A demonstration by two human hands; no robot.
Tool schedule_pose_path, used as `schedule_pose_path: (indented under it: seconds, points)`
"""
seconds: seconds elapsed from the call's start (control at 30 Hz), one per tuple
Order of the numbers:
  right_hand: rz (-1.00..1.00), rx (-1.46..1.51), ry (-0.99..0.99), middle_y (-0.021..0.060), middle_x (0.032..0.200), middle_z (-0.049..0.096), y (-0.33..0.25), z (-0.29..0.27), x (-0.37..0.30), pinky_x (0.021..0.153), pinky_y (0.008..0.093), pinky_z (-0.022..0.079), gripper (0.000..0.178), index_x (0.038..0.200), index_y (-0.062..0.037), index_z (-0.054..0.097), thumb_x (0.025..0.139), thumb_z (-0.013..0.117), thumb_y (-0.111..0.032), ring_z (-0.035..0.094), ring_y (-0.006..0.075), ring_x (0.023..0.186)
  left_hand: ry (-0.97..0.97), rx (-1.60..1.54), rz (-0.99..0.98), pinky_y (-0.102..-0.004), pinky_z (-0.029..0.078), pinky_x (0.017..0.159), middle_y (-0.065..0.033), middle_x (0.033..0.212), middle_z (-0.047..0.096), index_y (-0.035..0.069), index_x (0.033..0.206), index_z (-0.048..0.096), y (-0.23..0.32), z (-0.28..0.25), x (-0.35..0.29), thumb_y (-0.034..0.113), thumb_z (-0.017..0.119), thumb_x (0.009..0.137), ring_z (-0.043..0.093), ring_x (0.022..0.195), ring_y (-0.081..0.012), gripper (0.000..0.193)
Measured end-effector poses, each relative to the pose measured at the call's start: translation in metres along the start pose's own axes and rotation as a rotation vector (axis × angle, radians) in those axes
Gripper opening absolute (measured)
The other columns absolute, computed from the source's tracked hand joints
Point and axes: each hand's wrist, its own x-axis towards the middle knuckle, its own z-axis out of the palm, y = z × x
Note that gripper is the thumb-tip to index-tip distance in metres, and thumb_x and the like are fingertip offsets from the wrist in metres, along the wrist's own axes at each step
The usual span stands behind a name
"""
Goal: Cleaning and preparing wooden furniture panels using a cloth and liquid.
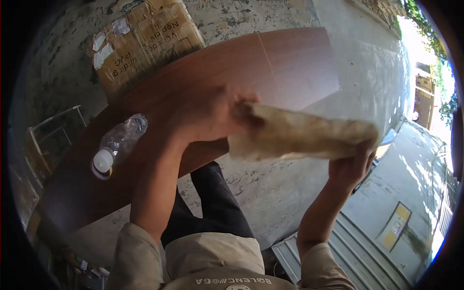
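Across the grey, stained floor (pixel 285 186), as seen from beside the worker: reddish-brown wood-grain table (pixel 299 55), largest piece of furniture. Ribbed metal panel (pixel 357 253) to the worker's lower right. Worn cardboard box (pixel 147 50), torn white labels, just beyond the table's far edge; contact unclear. Tan sheet-like piece (pixel 304 133), motion-blurred, raised between both hands, well above the floor; cloth or paper, cannot tell. Clear plastic bottle (pixel 128 135) lies on its side on the table, white cap (pixel 103 160) toward the worker. Right hand (pixel 352 164): fingers curled closed around the piece's right end. Left hand (pixel 220 116): at its left end, fingers smeared; cannot tell how far closed.
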Motion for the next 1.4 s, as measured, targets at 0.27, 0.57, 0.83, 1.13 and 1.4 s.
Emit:
schedule_pose_path:
  seconds: [0.27, 0.57, 0.83, 1.13, 1.4]
  points:
    - [-0.093, -0.122, 0.041, 0.02, 0.128, 0.067, 0.021, -0.033, 0.042, 0.111, 0.0487, 0.046, 0.037, 0.134, 0.0029, 0.06, 0.11, 0.054, -0.025, 0.063, 0.0338, 0.123, 0.634, 0.264, 0.4, -0.0233, 0.048, 0.067, 0.0006, 0.087, 0.071, 0.004, 0.101, 0.076, 0.047, -0.017, -0.03, 0.003, 0.081, 0.086, 0.06, 0.076, -0.0068, 0.016]
    - [0.265, -0.669, -0.201, 0.0136, 0.134, 0.07, 0.111, -0.029, -0.066, 0.124, 0.0523, 0.033, 0.033, 0.117, -0.0051, 0.073, 0.089, 0.062, 0.008, 0.048, 0.0358, 0.146, 0.446, 0.523, -0.072, -0.043, 0.049, 0.087, -0.0068, 0.095, 0.067, 0.012, 0.108, 0.078, -0.031, 0.035, -0.091, 0.001, 0.08, 0.074, 0.063, 0.093, -0.0306, 0.036]
    - [0.416, -0.804, -0.244, 0.0102, 0.121, 0.074, 0.134, -0.035, -0.093, 0.108, 0.0429, 0.046, 0.037, 0.116, -0.0056, 0.074, 0.085, 0.059, 0.008, 0.059, 0.0324, 0.129, 0.44, 0.489, -0.185, -0.0431, 0.049, 0.088, -0.0077, 0.097, 0.07, 0.008, 0.105, 0.075, -0.059, 0.047, -0.113, 0.004, 0.078, 0.079, 0.066, 0.094, -0.0311, 0.026]
    - [0.422, -0.946, 0.086, 0.014, 0.087, 0.076, 0.175, -0.006, 0.014, 0.076, 0.0345, 0.056, 0.032, 0.112, 0.0005, 0.073, 0.097, 0.072, -0.028, 0.074, 0.0218, 0.081, 0.875, 0.547, -0.148, -0.0431, 0.055, 0.086, -0.0154, 0.1, 0.076, 0.006, 0.109, 0.076, -0.088, 0.004, -0.019, 0.02, 0.078, 0.089, 0.072, 0.096, -0.0344, 0.025]
    - [-0.179, -1.282, -0.181, 0.0124, 0.131, 0.067, 0.165, 0.034, 0.041, 0.109, 0.0447, 0.045, 0.046, 0.135, -0.0106, 0.064, 0.091, 0.075, -0.014, 0.059, 0.033, 0.127, 1.084, 0.614, -0.079, -0.0434, 0.05, 0.099, -0.0135, 0.121, 0.064, 0.006, 0.124, 0.066, -0.079, 0.032, -0.027, 0.02, 0.081, 0.088, 0.058, 0.121, -0.0311, 0.041]
